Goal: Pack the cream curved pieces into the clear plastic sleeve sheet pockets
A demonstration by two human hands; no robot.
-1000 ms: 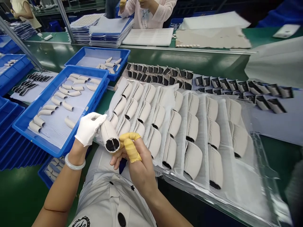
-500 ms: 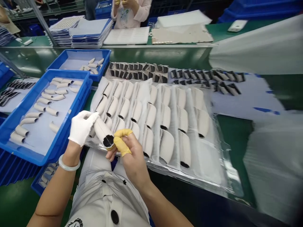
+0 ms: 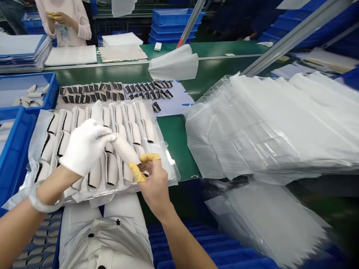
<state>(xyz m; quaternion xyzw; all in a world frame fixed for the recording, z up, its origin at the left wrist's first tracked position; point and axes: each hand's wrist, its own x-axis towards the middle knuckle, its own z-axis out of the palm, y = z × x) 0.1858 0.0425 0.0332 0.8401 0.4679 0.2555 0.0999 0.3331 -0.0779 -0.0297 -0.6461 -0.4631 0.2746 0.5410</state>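
Note:
Between my two hands is a cream, ribbed, tapered sleeve [image 3: 125, 149], slanting down to the right above the packed rows. My left hand [image 3: 86, 145], in a white glove, pinches its upper end between thumb and fingers. At the lower end, my right hand [image 3: 154, 183] grips it with yellow-covered thumb and forefinger. Beneath them lies a clear plastic-wrapped tray [image 3: 166, 158] with white dividers. Rows of similar cream sleeves [image 3: 94, 175] with dark openings fill much of it. My hands and the held sleeve hide some of those rows.
Blue bins [image 3: 28, 129] with cream pieces stand at the left. Behind the tray, small dark-and-cream pieces [image 3: 89, 98] lie in rows on sheets. Large stacked plastic packing sheets [image 3: 252, 123] cover the right side. A person [image 3: 66, 22] works across the green bench [image 3: 179, 144].
My view has swung to the right. Both hands have carried the sleeve rightward over the tray, and its dark open end no longer faces me.

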